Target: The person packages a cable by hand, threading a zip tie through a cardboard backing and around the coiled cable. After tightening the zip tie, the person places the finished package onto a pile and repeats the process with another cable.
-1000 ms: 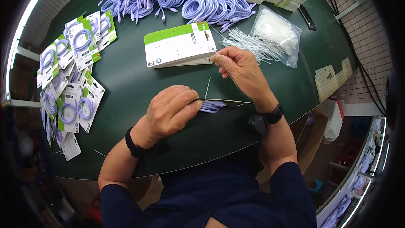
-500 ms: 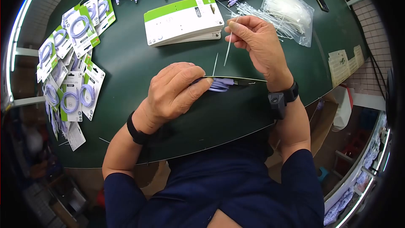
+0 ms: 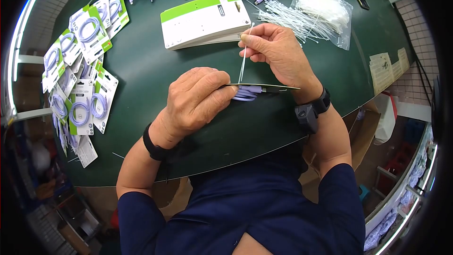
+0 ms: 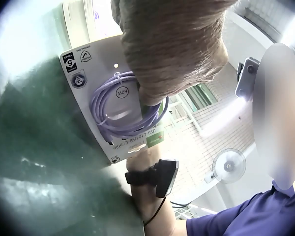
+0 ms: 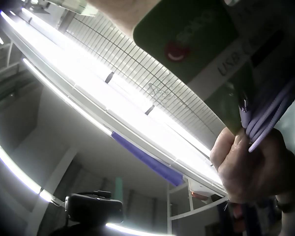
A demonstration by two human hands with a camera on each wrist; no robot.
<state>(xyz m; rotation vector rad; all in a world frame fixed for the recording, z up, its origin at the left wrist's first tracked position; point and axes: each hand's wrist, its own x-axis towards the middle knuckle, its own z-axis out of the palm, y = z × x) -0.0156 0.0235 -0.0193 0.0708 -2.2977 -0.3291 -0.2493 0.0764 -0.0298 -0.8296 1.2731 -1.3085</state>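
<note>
Cable tie [image 3: 243, 63] rises at twelve o'clock from the card [image 3: 281, 87]; right hand [image 3: 278, 54] pinches its top, left hand [image 3: 196, 101] grips the card's nine o'clock end.

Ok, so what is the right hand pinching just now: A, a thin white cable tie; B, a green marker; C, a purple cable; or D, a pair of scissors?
A: in the head view the right hand pinches a thin white cable tie between thumb and fingers. The tie runs down to the card that the left hand holds edge-on, with the purple cable under it.
</note>
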